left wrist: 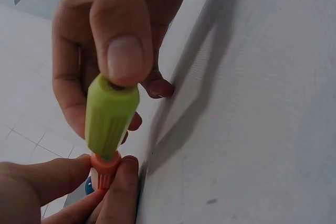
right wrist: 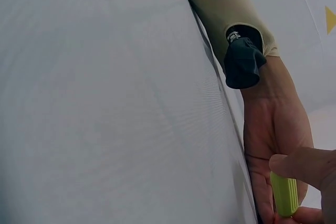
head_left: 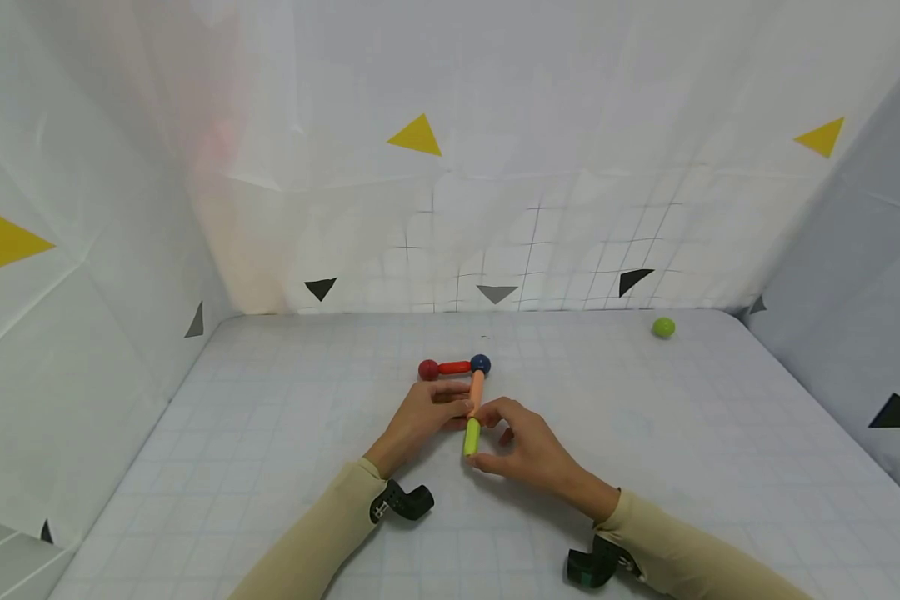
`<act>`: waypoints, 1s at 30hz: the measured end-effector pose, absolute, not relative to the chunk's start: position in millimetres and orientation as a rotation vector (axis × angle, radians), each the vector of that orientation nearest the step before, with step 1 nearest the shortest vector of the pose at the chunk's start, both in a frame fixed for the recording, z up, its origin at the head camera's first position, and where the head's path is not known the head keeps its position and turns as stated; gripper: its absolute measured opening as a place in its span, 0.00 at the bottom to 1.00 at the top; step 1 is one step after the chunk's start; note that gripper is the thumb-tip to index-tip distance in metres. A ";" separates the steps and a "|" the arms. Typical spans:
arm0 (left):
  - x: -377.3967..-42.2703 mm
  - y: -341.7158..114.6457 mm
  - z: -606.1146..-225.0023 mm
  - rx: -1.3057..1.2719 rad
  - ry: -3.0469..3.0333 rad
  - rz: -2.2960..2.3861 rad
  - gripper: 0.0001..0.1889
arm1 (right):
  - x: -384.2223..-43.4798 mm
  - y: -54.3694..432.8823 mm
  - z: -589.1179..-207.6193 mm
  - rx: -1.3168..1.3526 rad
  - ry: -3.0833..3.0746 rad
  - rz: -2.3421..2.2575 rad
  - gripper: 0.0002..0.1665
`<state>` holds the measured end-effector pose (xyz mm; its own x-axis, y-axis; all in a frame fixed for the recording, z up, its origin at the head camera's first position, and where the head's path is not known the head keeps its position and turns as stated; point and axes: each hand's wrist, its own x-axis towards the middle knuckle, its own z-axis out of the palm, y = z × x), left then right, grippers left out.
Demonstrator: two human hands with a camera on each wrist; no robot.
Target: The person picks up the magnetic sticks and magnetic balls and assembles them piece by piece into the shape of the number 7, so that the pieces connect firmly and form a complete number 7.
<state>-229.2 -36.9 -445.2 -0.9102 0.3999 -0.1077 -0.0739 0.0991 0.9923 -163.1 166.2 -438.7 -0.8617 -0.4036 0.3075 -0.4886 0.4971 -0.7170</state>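
Note:
Pinched between the thumb and fingers of my right hand (head_left: 528, 446) is a short yellow-green rod (head_left: 472, 437), ribbed along its sides in the left wrist view. Its far end meets the near end of an orange rod (head_left: 477, 390). My left hand (head_left: 423, 417) grips that orange rod between thumb and fingers. A dark blue ball (head_left: 481, 363) sits at the orange rod's far end. From the ball a red rod (head_left: 454, 367) runs left to a dark red ball (head_left: 428, 370), making an L shape.
A light green ball (head_left: 663, 327) lies at the back right of the white gridded table (head_left: 285, 467). White sheets with yellow and black triangles hang behind and on both sides. Dark wrist cameras (head_left: 408, 502) are strapped at both sleeves.

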 end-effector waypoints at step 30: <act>-228.3 -37.8 -442.6 0.334 2.097 1.825 0.20 | -162.3 167.1 -437.8 0.751 -2.624 1.348 0.32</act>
<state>-228.3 -37.8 -442.6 -0.9146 0.3919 -0.0999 -0.0450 0.1469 0.9881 -162.3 167.1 -437.8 -0.8739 -0.3810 0.3018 -0.4672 0.4873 -0.7378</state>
